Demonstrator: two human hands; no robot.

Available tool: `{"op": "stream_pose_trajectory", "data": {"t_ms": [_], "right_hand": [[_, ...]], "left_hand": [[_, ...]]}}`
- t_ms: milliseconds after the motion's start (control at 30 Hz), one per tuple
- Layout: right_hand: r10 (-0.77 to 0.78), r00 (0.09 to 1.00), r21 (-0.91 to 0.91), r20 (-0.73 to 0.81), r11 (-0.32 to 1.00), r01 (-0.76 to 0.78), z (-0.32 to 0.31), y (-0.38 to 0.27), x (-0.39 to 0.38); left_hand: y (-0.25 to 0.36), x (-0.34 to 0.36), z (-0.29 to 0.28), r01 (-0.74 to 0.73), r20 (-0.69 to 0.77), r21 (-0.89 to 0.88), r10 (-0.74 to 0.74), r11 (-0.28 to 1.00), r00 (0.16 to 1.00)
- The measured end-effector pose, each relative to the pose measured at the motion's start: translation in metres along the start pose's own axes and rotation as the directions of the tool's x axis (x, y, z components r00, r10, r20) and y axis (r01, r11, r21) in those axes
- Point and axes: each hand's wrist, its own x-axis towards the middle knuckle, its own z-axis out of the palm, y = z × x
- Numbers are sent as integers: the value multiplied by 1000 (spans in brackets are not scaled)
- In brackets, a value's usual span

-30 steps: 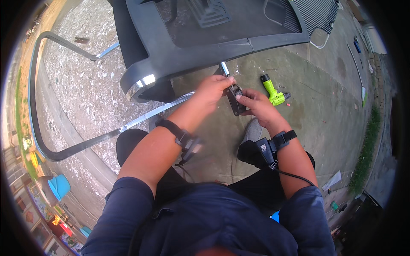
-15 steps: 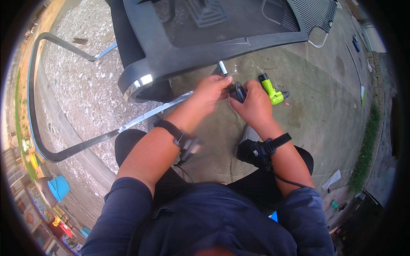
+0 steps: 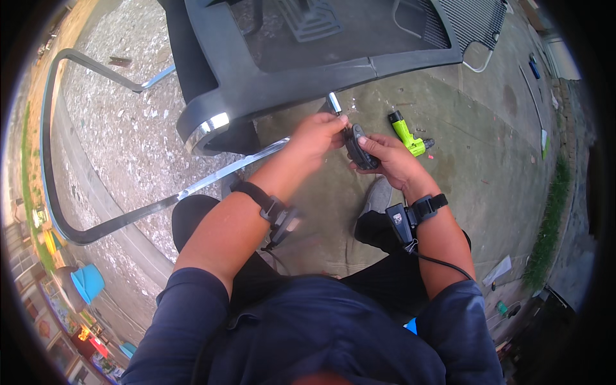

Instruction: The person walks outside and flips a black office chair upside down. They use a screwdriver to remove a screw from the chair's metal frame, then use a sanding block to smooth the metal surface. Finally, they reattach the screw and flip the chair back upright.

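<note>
Nearest the camera, a strap unit (image 3: 402, 224) sits on the right wrist and a second unit (image 3: 280, 219) on the left. Beyond them, both hands meet below the near edge of the chair.

Tool: dark, compact, elongated, held in the right hand (image 3: 393, 160). The tool (image 3: 364, 154) appears stiff and light enough for one hand, with some density for its size. It does not look fragile. Its smooth shell may slip; grip it by the long sides at mid-body, thumb on the upper face.

Position relative to fingers: the tool slants from upper left to lower right. The right thumb presses on its upper face; the other right fingers curl behind and under it, so the body is pinched between them. Its upper end lies at, or just beside, the fingertips of the left hand (image 3: 323, 138). Contact there cannot be confirmed.

Left fingers: thumb and forefinger are pressed together at the lower end of the chrome rod (image 3: 334, 102). What lies between them is hidden.

Beyond the hands, the rod projects from below the edge of the chair (image 3: 256, 93). The bent frame (image 3: 224, 172) extends to the left. The green drill (image 3: 407, 135) lies on the floor (image 3: 478, 147), right of the rod. Farther off stands a lounger (image 3: 476, 24).
</note>
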Motion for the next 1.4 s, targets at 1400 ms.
{"op": "stream_pose_trajectory", "data": {"t_ms": [1400], "right_hand": [[78,969,304,235,941,-150,12,14,4]], "left_hand": [[1,1,-9,29,66,39,-32,999,997]]}}
